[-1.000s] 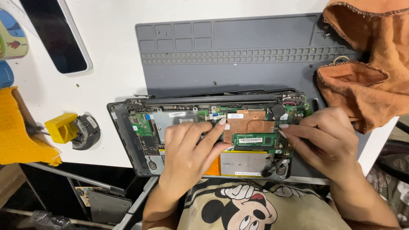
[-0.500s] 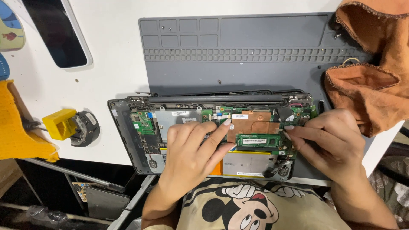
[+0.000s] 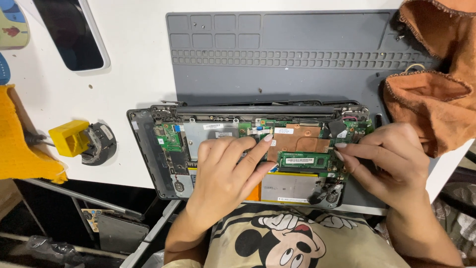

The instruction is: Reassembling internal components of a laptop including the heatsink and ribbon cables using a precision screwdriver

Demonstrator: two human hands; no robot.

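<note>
The left hand (image 3: 225, 171) covers the middle of the opened laptop (image 3: 248, 149), so the parts beneath it can't be seen. The right hand (image 3: 389, 161) hides the board's right end. The orange cloth (image 3: 436, 84) runs off the right edge, the dark tablet (image 3: 69, 32) off the top.

Opened laptop (image 3: 168, 149) lies at the near table (image 3: 134, 74) edge, straight before me, its far half on the work mat (image 3: 277, 79), which runs away behind it. My left hand (image 3: 223, 173) rests on the board's middle; my right hand (image 3: 391, 164) sits at its right end. Memory stick (image 3: 303, 160) lies between the two hands, fingertips touching each end. Battery pack (image 3: 290, 187) sits just nearer me than the stick. Cloth (image 3: 436, 94) lies on the mat's right end. Phone (image 3: 69, 32) far left, behind; tape-measure block (image 3: 69, 138) left of the laptop, near the edge.
</note>
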